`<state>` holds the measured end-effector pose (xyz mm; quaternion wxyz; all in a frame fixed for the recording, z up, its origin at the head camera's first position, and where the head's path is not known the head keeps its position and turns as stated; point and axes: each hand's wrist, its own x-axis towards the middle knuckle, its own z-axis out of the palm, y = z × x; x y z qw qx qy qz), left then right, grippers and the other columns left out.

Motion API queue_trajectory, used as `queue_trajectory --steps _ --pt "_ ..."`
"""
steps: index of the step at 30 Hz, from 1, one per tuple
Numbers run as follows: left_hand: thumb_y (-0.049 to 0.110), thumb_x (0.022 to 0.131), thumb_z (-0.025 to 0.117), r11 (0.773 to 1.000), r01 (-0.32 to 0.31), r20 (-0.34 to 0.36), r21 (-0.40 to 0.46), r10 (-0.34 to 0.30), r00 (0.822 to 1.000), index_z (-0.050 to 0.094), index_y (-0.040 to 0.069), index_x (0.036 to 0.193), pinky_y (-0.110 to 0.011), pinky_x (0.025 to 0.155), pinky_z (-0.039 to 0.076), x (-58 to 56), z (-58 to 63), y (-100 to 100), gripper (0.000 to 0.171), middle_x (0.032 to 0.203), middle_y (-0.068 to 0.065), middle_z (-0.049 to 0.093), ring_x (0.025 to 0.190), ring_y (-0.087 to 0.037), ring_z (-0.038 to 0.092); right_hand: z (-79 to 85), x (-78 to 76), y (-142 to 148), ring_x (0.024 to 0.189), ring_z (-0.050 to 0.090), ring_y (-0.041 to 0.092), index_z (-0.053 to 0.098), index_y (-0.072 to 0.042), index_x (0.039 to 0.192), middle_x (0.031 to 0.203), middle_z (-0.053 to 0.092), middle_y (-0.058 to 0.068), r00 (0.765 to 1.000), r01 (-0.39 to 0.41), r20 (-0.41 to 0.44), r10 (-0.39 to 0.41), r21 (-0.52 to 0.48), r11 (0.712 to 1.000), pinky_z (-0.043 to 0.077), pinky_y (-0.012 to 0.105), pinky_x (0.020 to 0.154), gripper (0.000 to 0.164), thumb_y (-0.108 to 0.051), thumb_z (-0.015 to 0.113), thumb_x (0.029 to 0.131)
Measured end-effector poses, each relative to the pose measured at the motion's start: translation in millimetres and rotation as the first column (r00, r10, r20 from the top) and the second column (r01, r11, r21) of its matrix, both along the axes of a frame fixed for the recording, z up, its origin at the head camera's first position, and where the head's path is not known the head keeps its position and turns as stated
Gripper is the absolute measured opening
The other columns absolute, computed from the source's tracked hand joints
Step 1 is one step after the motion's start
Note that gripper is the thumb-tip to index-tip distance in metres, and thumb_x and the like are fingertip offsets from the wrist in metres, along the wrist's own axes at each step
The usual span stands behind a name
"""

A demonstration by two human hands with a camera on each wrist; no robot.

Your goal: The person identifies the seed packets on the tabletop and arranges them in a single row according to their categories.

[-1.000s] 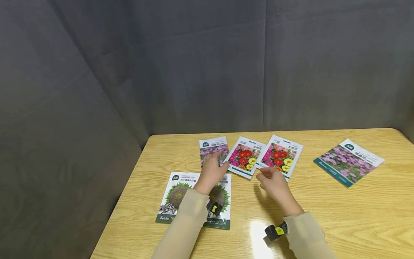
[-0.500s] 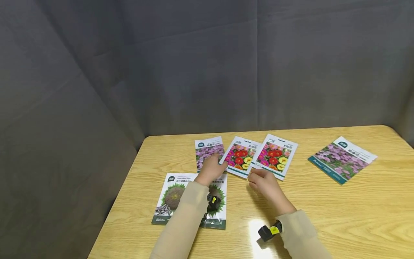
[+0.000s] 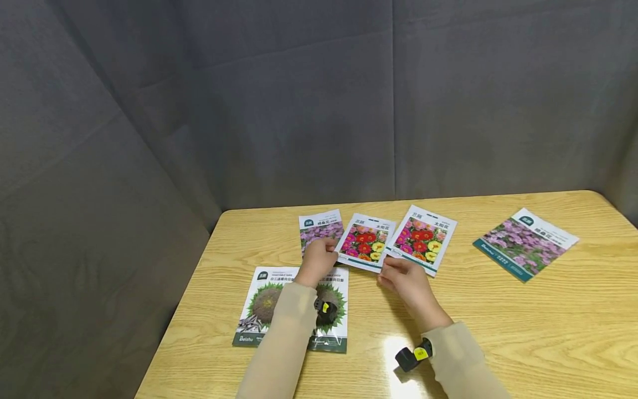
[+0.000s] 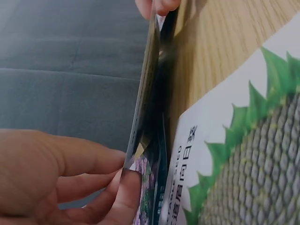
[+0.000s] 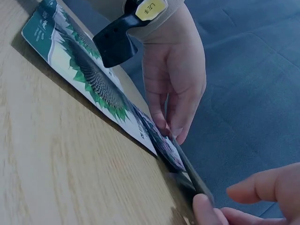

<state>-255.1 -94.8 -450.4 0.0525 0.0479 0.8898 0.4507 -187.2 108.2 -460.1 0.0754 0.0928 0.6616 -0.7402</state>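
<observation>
A seed packet [image 3: 363, 244] with red, pink and yellow flowers is tipped up off the table, its lower edge raised. My left hand [image 3: 318, 260] pinches its left edge between thumb and fingers, as the left wrist view shows closely. At its lower right corner, my right hand [image 3: 408, 280] has fingers curled on both sides of the edge. A matching flower packet [image 3: 423, 241] lies just to the right. Behind my left hand, a purple-flower packet [image 3: 319, 230] is partly covered.
Two sunflower seed packets [image 3: 266, 305] lie side by side under my left forearm, partly hidden by it. Another purple-flower packet [image 3: 525, 244] lies angled on the right of the wooden table [image 3: 548, 332]. A grey curtain [image 3: 309, 111] hangs behind the table.
My left hand has come from over the purple packet to the middle packet's left edge and taken hold. That packet has straightened, tipped up and shifted left from its twin.
</observation>
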Motion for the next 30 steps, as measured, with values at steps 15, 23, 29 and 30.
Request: queue_trajectory --steps 15,23,29,30 --pt "0.007 0.096 0.067 0.994 -0.005 0.043 0.114 0.001 0.999 0.064 -0.001 0.132 -0.041 0.083 0.054 19.7 9.1 -21 0.036 0.112 -0.015 0.065 0.103 -0.03 0.062 -2.9 -4.1 7 0.084 0.065 0.014 0.043 0.013 0.143 0.106 0.057 0.014 0.999 -0.048 -0.006 0.048 -0.011 0.999 0.059 0.029 0.083 0.052 0.01 0.061 0.094" --pt "0.011 0.097 0.067 0.996 0.039 0.055 0.079 -0.044 0.998 0.065 -0.001 0.13 -0.042 0.079 0.054 27.7 14.5 -31 0.034 0.111 -0.015 0.064 0.096 -0.027 0.062 0.4 -4.1 11 0.083 0.067 0.015 0.043 0.016 0.141 0.101 0.06 0.013 0.992 -0.123 0.003 0.123 0.03 0.992 0.06 0.029 0.082 0.05 0.011 0.061 0.095" --pt "0.008 0.096 0.067 0.988 0.077 0.099 0.136 -0.091 0.991 0.063 -0.003 0.129 -0.045 0.082 0.054 31.9 22.7 -40 0.035 0.105 -0.013 0.063 0.086 -0.023 0.062 1.0 -2.0 11 0.083 0.067 0.017 0.045 0.016 0.139 0.1 0.06 0.014 0.986 -0.166 0.016 0.166 0.01 0.986 0.06 0.03 0.082 0.045 0.008 0.06 0.097" --pt "0.007 0.096 0.067 0.985 0.084 0.103 0.153 -0.101 0.99 0.062 -0.003 0.129 -0.046 0.082 0.054 32.2 24.0 -41 0.034 0.102 -0.012 0.062 0.083 -0.022 0.061 1.6 -2.1 11 0.083 0.067 0.017 0.046 0.015 0.138 0.1 0.06 0.014 0.986 -0.165 0.018 0.165 0.007 0.986 0.06 0.029 0.081 0.044 0.006 0.06 0.097"
